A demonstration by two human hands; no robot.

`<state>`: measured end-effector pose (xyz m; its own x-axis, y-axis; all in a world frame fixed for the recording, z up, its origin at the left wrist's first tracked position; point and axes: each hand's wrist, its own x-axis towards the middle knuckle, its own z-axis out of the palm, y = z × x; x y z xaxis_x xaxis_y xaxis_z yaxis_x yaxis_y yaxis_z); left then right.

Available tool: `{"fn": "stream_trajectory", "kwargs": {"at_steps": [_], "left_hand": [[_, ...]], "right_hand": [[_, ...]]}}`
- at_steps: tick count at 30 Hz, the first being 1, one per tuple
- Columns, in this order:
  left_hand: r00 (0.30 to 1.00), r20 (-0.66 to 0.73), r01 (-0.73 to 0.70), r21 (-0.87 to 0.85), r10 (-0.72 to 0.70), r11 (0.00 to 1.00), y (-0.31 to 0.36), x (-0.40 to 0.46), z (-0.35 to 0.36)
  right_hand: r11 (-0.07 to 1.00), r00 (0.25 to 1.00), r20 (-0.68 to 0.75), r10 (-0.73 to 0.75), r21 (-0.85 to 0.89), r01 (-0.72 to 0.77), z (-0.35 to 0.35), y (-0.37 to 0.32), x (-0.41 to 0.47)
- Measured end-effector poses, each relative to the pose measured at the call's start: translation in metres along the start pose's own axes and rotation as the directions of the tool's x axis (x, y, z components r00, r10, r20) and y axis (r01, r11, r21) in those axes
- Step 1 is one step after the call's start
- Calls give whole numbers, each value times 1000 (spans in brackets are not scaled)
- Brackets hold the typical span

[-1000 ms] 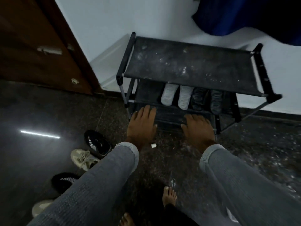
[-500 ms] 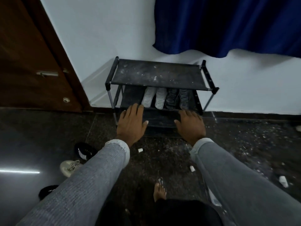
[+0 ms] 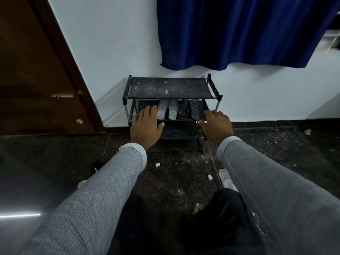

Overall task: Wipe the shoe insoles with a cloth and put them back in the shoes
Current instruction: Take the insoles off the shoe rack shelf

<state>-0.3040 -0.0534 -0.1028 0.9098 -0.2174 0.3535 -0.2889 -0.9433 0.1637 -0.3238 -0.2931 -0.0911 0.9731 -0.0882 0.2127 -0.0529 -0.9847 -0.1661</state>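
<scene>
Dusty floor [image 3: 174, 181] — rack [image 3: 171, 88], curtain [image 3: 239, 30].

Both arms out fwd, left hand [image 3: 145, 126] & right hand [image 3: 217, 126] palms down, fingers relaxed.

Sleeve hides shoes [image 3: 97, 166] at left.

Shoe rack [image 3: 170, 88] on the floor [image 3: 165, 181], against the wall [image 3: 114, 43], right of the door [image 3: 36, 70] and below the curtain [image 3: 239, 30]. Four insoles [image 3: 177, 111] side by side on the second shelf, under the top shelf. Left hand [image 3: 145, 124] before the rack's left side; right hand [image 3: 217, 126] at its right front post. Scattered bits on the floor before the rack. Two shoes [image 3: 96, 166] on the floor, left of the left sleeve [image 3: 103, 196].
</scene>
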Motion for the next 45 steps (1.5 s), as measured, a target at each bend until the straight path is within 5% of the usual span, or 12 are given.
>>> {"fn": "stream_trajectory", "kwargs": {"at_steps": [21, 35, 40, 45], "left_hand": [[999, -19, -37, 37, 38, 999, 6, -7, -8], [977, 210, 22, 6, -23, 1000, 10, 23, 95], [941, 296, 209, -124, -165, 970, 17, 53, 144], [813, 446, 526, -290, -373, 799, 22, 109, 211]], "right_hand": [[1000, 1000, -22, 4, 19, -4, -7, 17, -8], [994, 976, 206, 76, 59, -90, 91, 56, 26], [984, 961, 257, 100, 115, -134, 136, 78, 59], [972, 955, 273, 115, 165, -165, 196, 97, 111]]}}
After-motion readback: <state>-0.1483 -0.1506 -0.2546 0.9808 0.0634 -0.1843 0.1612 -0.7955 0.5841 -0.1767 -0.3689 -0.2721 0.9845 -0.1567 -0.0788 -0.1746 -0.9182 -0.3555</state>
